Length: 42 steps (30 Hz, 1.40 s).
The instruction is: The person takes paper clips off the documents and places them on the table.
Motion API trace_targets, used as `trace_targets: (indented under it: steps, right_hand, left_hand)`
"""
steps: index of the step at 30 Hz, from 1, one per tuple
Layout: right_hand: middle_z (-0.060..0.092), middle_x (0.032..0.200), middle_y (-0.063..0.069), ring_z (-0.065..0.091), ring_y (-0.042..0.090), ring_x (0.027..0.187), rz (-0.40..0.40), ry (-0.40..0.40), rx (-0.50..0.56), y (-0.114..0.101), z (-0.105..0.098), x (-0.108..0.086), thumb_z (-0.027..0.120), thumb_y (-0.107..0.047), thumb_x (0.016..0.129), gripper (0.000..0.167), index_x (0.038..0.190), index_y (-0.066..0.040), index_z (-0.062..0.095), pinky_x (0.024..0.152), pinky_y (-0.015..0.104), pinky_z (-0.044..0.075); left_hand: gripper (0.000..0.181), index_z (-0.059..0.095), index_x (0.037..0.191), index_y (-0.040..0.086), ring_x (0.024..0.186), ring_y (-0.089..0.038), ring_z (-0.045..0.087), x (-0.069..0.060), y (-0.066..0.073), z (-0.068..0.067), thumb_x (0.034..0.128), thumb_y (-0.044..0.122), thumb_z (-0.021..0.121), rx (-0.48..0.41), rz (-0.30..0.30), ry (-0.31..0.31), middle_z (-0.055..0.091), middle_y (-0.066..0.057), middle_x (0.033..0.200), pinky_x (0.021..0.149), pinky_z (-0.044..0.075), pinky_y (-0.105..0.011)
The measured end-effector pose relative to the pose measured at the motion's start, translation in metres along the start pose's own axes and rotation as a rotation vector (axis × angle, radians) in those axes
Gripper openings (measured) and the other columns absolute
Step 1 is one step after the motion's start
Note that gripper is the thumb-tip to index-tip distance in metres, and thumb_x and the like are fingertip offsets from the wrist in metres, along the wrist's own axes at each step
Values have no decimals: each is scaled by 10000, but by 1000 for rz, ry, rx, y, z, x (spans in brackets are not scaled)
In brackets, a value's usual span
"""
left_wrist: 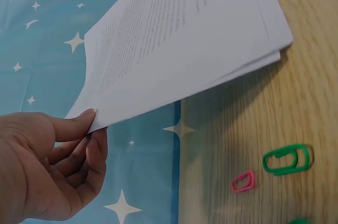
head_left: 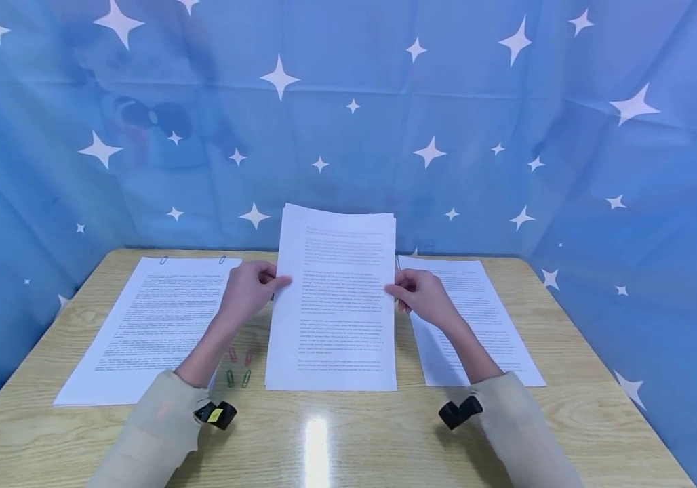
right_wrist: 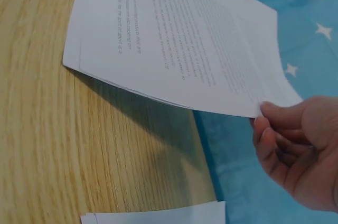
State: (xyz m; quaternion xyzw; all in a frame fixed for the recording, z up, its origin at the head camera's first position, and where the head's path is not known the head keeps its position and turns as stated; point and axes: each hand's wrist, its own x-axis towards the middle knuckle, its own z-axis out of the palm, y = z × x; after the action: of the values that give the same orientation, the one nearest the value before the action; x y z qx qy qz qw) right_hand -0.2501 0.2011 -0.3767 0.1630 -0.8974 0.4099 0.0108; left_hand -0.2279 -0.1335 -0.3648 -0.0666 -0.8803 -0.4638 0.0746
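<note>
A small stack of printed sheets (head_left: 333,305) stands tilted up in the middle, its lower edge at the table. My left hand (head_left: 249,288) pinches its left edge between thumb and fingers, and my right hand (head_left: 422,293) pinches the right edge the same way. In both wrist views the sheets bow slightly, and in the left wrist view a lower corner of the stack (left_wrist: 253,68) shows layers a little out of line. Below my left hand lie pink paper clips (head_left: 232,354) and green paper clips (head_left: 246,379), including one large green paper clip (left_wrist: 287,159) in the left wrist view.
On the left of the wooden table (head_left: 385,440) lies a printed document (head_left: 153,325) with two paper clips at its top edge. Another printed document (head_left: 489,318) lies to the right, partly behind my right arm. A blue star-patterned curtain (head_left: 348,122) hangs behind the table.
</note>
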Motion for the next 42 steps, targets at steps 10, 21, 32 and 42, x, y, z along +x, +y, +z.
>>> trace_targets:
  steps: [10, 21, 32, 42]
  right_hand:
    - [629, 686, 95, 606, 440, 684, 61, -39, 22, 15, 9, 12, 674, -210, 993, 193, 961, -21, 653, 560, 309, 437]
    - [667, 738, 90, 656, 207, 638, 173, -63, 35, 28, 25, 24, 688, -162, 975, 200, 1034, 26, 654, 625, 317, 536]
    - [662, 737, 84, 638, 151, 591, 224, -94, 6, 29, 35, 27, 695, -148, 969, 178, 995, 23, 651, 591, 297, 539]
    - [658, 752, 96, 636, 130, 589, 293, -84, -7, 27, 41, 27, 703, -128, 957, 181, 1003, 34, 639, 579, 269, 547]
  left_hand:
    - [183, 720, 939, -20, 730, -360, 670, 11, -9, 6, 951, 163, 724, 11, -43, -56, 688, -93, 756, 586, 451, -306]
    - [187, 696, 873, -20, 629, -250, 592, 22, -21, 9, 944, 150, 726, 49, -92, -124, 665, -147, 711, 574, 412, -297]
    - [173, 741, 993, -46, 686, -186, 577, 33, -33, 17, 962, 116, 690, 114, -178, -197, 679, -114, 815, 609, 432, -280]
    - [203, 695, 1060, -84, 743, -214, 650, 31, -34, 17, 942, 82, 700, 98, -240, -252, 688, -155, 888, 640, 482, -287]
